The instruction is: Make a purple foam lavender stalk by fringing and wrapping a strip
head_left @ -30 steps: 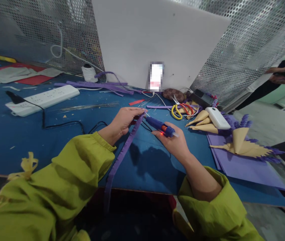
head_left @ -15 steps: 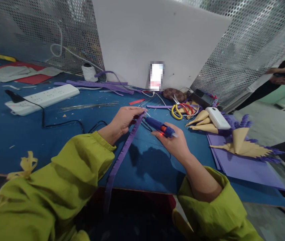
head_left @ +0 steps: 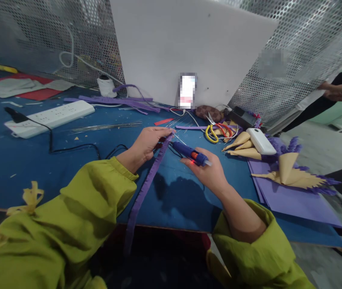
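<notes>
My left hand (head_left: pixel 151 142) pinches the upper end of a long purple paper strip (head_left: pixel 148 182), which has a notched edge and hangs down past the table's front edge. A thin wire (head_left: pixel 179 139) sticks out from that pinch toward the right. In my right hand (head_left: pixel 209 170) is a blue glue gun (head_left: pixel 189 152) with a red light glowing on it and a clear glue stick at its back. Its nozzle points at the strip, close to my left fingertips; whether it touches the paper I cannot tell.
A white power strip (head_left: pixel 50 118) with a black cord lies left. Behind stand a lit phone (head_left: pixel 187 91) and purple strips (head_left: pixel 116 102). Scissors (head_left: pixel 212 133), a white power bank (head_left: pixel 261 141), tan paper cones and purple sheets (head_left: pixel 303 206) are right. A person (head_left: pixel 333 92) stands far right.
The glue gun and my right hand have shifted slightly left, and more of the thin wire shows above the gun. My left hand keeps its pinch on the purple strip.
</notes>
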`<control>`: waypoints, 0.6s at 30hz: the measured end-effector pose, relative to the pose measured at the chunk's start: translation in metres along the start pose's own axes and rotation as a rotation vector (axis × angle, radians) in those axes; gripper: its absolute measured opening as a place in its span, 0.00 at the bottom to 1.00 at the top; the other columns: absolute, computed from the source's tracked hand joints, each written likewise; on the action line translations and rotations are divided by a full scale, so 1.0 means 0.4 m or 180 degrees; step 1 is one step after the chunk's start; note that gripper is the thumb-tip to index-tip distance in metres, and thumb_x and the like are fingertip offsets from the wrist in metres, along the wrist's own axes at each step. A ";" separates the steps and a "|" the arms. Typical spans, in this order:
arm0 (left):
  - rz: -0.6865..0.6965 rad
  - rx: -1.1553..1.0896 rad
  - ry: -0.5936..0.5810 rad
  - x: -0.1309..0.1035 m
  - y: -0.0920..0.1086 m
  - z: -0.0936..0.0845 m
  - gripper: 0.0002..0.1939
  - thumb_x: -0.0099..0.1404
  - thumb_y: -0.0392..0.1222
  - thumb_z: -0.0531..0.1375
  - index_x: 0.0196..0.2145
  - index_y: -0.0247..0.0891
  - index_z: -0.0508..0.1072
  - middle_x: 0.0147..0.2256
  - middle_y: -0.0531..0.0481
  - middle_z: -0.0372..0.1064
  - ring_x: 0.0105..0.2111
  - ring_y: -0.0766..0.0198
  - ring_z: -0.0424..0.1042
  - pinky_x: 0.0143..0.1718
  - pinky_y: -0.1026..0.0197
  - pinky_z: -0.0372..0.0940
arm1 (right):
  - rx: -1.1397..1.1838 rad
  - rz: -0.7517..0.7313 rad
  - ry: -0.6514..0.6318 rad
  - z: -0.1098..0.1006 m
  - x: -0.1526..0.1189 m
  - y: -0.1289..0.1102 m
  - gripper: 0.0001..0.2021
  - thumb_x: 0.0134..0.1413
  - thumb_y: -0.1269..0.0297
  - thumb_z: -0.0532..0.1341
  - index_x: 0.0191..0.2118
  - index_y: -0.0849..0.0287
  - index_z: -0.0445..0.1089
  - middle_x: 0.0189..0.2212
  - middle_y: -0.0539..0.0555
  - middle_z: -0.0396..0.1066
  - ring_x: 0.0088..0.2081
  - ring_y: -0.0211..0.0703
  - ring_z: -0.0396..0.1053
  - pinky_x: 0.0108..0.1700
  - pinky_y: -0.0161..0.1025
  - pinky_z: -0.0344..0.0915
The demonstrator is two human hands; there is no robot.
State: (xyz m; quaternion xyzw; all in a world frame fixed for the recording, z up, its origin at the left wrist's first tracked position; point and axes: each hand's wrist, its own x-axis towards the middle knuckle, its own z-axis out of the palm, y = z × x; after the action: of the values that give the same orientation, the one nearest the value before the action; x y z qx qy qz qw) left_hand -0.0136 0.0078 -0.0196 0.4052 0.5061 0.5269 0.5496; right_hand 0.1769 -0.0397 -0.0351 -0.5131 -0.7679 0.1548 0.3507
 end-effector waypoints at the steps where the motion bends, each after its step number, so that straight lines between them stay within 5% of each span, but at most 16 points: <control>1: -0.0008 -0.0007 0.0004 -0.001 0.001 0.000 0.10 0.47 0.44 0.70 0.27 0.36 0.82 0.28 0.48 0.75 0.24 0.67 0.66 0.26 0.64 0.56 | -0.0006 -0.0011 -0.0012 0.000 0.000 0.000 0.22 0.53 0.46 0.63 0.22 0.56 0.56 0.22 0.48 0.61 0.24 0.37 0.55 0.27 0.36 0.50; 18: -0.0029 -0.0022 0.0066 0.001 -0.003 0.000 0.09 0.47 0.44 0.71 0.27 0.37 0.81 0.27 0.48 0.75 0.24 0.67 0.65 0.25 0.63 0.57 | -0.0190 -0.0177 -0.0068 0.002 -0.004 0.004 0.21 0.54 0.46 0.62 0.23 0.56 0.58 0.23 0.49 0.64 0.24 0.38 0.58 0.27 0.36 0.50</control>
State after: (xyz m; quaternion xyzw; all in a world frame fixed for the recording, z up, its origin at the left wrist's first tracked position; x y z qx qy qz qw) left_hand -0.0135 0.0080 -0.0208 0.3954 0.5118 0.5303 0.5481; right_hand 0.1780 -0.0405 -0.0372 -0.5000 -0.7899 0.1276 0.3312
